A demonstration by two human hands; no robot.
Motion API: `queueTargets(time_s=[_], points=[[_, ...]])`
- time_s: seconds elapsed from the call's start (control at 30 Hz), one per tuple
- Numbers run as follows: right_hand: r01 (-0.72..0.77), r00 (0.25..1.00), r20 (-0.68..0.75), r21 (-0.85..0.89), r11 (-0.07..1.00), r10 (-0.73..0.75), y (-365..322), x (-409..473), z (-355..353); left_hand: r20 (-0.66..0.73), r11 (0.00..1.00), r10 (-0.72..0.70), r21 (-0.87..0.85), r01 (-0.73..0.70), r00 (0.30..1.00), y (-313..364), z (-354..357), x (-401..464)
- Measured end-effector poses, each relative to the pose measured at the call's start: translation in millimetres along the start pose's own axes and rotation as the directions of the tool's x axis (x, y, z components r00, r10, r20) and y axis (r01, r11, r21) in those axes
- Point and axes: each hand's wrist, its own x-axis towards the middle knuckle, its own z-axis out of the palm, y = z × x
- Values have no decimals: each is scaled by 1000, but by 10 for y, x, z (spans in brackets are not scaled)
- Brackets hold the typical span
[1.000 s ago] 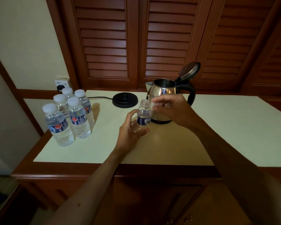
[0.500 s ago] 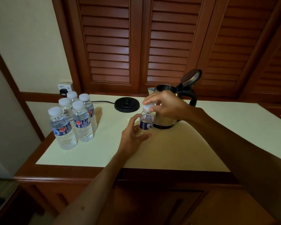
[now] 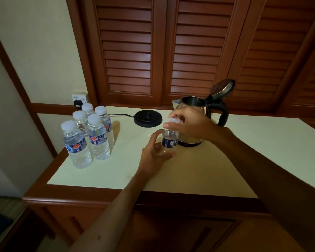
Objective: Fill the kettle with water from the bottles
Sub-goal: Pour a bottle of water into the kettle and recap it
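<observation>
A small clear water bottle (image 3: 168,140) with a blue label stands on the cream counter (image 3: 244,160), just in front of the steel kettle (image 3: 193,106). My left hand (image 3: 154,156) wraps around the bottle's lower body. My right hand (image 3: 189,124) comes from above and pinches the white cap (image 3: 173,120) on the bottle's neck. The kettle stands off its base, its lid (image 3: 223,88) tipped open towards the back, black handle to the right. Part of the kettle's body is hidden behind my right hand.
Several capped, full water bottles (image 3: 96,137) cluster at the counter's left end. The black kettle base (image 3: 147,118) lies behind them to the right, its cord running to a wall socket (image 3: 79,100). Louvred wooden doors (image 3: 153,51) close off the back.
My right hand came down from beside the kettle onto the bottle's cap and now grips it. My left hand kept hold of the bottle. The camera tilted down slightly.
</observation>
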Motion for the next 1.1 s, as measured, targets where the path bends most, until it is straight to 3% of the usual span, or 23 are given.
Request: queueTargets(time_s=[0.07,0.2,0.37,0.57,1.1], points=[[36,997,58,94,995,-42,96,-39,-35,-3,1000,7,4,-7,1000,-3,-4,2],[106,994,-26,132,986,-103,236,-60,32,3,999,13,33,-13,1000,0,13,4],[48,972,-234,311,949,27,194,-79,294,4,999,21,44,-21,1000,-3,24,4],[62,981,-185,605,794,65,208,-248,375,3,999,42,8,-42,999,-9,17,-1],[84,981,-194,508,857,19,172,-244,406,34,998,54,-36,-53,998,-33,20,-18]])
